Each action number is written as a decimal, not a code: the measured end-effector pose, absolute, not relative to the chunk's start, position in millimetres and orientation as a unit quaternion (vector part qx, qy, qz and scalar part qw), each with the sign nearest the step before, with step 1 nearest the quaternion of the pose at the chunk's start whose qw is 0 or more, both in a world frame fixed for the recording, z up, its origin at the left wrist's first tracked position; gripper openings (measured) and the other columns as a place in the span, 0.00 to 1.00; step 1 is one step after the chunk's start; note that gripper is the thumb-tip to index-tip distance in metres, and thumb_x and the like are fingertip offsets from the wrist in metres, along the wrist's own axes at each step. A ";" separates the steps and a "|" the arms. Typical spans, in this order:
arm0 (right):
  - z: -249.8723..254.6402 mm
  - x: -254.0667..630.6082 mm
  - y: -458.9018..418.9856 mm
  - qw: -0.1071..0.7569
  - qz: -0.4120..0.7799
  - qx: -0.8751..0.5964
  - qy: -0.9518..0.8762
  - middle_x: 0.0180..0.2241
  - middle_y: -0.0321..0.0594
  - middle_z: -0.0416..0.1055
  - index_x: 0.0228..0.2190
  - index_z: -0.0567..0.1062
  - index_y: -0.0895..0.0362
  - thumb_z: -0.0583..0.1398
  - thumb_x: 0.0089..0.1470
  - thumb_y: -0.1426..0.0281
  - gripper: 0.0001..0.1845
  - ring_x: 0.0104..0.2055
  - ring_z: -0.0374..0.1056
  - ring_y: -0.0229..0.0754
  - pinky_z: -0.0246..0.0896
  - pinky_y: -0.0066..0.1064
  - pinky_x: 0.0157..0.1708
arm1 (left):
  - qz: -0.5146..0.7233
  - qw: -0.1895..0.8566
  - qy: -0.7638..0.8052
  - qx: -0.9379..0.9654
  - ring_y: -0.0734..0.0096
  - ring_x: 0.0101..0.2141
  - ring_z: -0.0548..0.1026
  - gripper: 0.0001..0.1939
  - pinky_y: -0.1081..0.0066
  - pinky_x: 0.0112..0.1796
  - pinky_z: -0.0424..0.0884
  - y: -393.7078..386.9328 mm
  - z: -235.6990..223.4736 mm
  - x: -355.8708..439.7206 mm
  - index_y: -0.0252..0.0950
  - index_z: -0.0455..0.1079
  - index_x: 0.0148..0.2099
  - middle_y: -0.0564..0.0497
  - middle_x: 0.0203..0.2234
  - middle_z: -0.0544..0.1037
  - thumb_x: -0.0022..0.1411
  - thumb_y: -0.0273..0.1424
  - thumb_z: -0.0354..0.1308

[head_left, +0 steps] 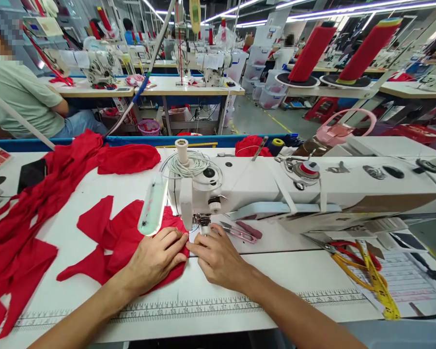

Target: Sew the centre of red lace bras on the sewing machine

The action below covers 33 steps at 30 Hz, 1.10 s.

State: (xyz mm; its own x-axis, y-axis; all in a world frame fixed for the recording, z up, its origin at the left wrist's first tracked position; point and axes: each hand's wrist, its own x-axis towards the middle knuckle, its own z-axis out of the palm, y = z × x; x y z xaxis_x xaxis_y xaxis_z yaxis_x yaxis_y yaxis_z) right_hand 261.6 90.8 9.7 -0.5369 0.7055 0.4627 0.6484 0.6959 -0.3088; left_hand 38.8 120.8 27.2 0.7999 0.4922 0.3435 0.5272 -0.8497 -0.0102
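Observation:
A piece of red fabric point(125, 232) lies under the presser foot point(204, 228) of a white sewing machine point(247, 179). My left hand point(159, 254) is on the fabric just left of the foot, its fingers pressed together and bent onto the cloth by its right edge. My right hand point(220, 257) is closed at that same edge, directly in front of the foot. Its curled fingers hide most of what they pinch, and the fingertips of both hands almost meet. Small pink-handled thread snips point(241, 232) lie on the machine bed behind my right hand.
More red fabric point(69, 169) is heaped along the left. Orange-handled scissors point(349, 261) and a yellow measuring tape point(376, 278) lie on papers at right. A printed ruler point(189, 308) runs along the front. Another person point(25, 97) sits at the far left; red thread cones point(310, 53) stand behind.

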 end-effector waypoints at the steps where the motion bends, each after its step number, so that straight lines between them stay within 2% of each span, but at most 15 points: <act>1: 8.1 261.9 92.4 0.300 0.052 -0.401 -0.864 0.31 0.38 0.69 0.39 0.77 0.56 0.54 0.53 0.82 0.17 0.36 0.60 0.42 0.50 0.40 0.50 | -0.165 0.066 -0.268 -0.947 0.61 0.38 0.74 0.18 0.51 0.48 0.65 120.3 27.5 39.6 0.28 0.70 0.56 0.43 0.40 0.78 0.74 0.34 0.48; 3: 5.4 262.1 95.9 0.315 0.050 -0.434 -0.843 0.32 0.39 0.70 0.37 0.78 0.56 0.54 0.54 0.82 0.16 0.36 0.61 0.43 0.52 0.38 0.46 | -0.161 0.079 -0.270 -0.946 0.61 0.39 0.75 0.18 0.52 0.49 0.66 118.9 27.3 40.4 0.29 0.70 0.56 0.43 0.40 0.79 0.74 0.35 0.49; 5: 5.3 261.3 99.1 0.293 0.040 -0.455 -0.840 0.34 0.42 0.72 0.37 0.79 0.56 0.54 0.55 0.81 0.16 0.38 0.62 0.44 0.53 0.38 0.45 | -0.161 0.077 -0.274 -0.945 0.60 0.40 0.75 0.18 0.53 0.49 0.66 117.2 26.6 39.9 0.30 0.70 0.57 0.44 0.40 0.79 0.73 0.36 0.51; 10: 17.7 259.3 101.2 0.171 -0.017 -0.428 -0.888 0.38 0.45 0.75 0.51 0.74 0.59 0.55 0.59 0.79 0.20 0.42 0.64 0.49 0.49 0.46 0.53 | -0.181 0.041 -0.274 -0.944 0.58 0.47 0.75 0.19 0.56 0.51 0.67 115.0 27.0 36.7 0.28 0.70 0.58 0.42 0.45 0.79 0.72 0.36 0.52; 14: 22.5 261.2 101.8 0.109 -0.058 -0.392 -0.912 0.35 0.45 0.76 0.52 0.73 0.63 0.54 0.56 0.83 0.22 0.42 0.66 0.49 0.45 0.48 0.57 | -0.186 0.025 -0.280 -0.942 0.59 0.46 0.76 0.15 0.54 0.52 0.66 115.0 29.6 35.1 0.30 0.72 0.54 0.43 0.46 0.80 0.73 0.33 0.51; 18: 13.3 262.0 101.3 0.132 -0.062 -0.400 -0.905 0.34 0.42 0.76 0.56 0.71 0.60 0.56 0.54 0.84 0.28 0.41 0.67 0.48 0.46 0.48 0.56 | -0.206 0.032 -0.286 -0.935 0.56 0.49 0.74 0.15 0.51 0.52 0.66 114.4 28.2 34.6 0.32 0.73 0.55 0.44 0.48 0.80 0.73 0.33 0.52; 25: 6.8 259.3 98.8 0.191 -0.065 -0.419 -0.885 0.31 0.40 0.76 0.56 0.71 0.59 0.56 0.53 0.84 0.30 0.41 0.65 0.50 0.47 0.47 0.54 | -0.188 0.023 -0.289 -0.938 0.58 0.42 0.78 0.16 0.57 0.43 0.72 116.3 23.3 33.2 0.32 0.72 0.57 0.44 0.47 0.81 0.72 0.33 0.52; 30: 10.7 261.4 97.6 0.203 -0.059 -0.429 -0.878 0.33 0.41 0.74 0.53 0.73 0.57 0.56 0.54 0.82 0.26 0.40 0.64 0.49 0.46 0.46 0.54 | -0.200 0.035 -0.305 -0.930 0.56 0.46 0.78 0.16 0.49 0.52 0.68 117.3 21.1 35.6 0.33 0.73 0.57 0.43 0.47 0.82 0.72 0.33 0.53; 33: 12.1 262.7 93.4 0.201 -0.036 -0.405 -0.891 0.31 0.39 0.74 0.49 0.75 0.57 0.55 0.52 0.83 0.23 0.38 0.63 0.46 0.45 0.46 0.56 | -0.206 0.037 -0.319 -0.924 0.54 0.49 0.77 0.16 0.49 0.52 0.67 117.6 20.1 36.7 0.34 0.73 0.57 0.43 0.47 0.81 0.72 0.33 0.52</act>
State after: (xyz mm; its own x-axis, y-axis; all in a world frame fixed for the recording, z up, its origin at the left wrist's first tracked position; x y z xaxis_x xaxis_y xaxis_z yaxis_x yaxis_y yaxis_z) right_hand 262.7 93.4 12.1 -0.5914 0.7069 0.3879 0.7358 0.6699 -0.0991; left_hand 36.7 117.6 20.1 0.7111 0.5750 0.4045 0.6053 -0.7935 0.0639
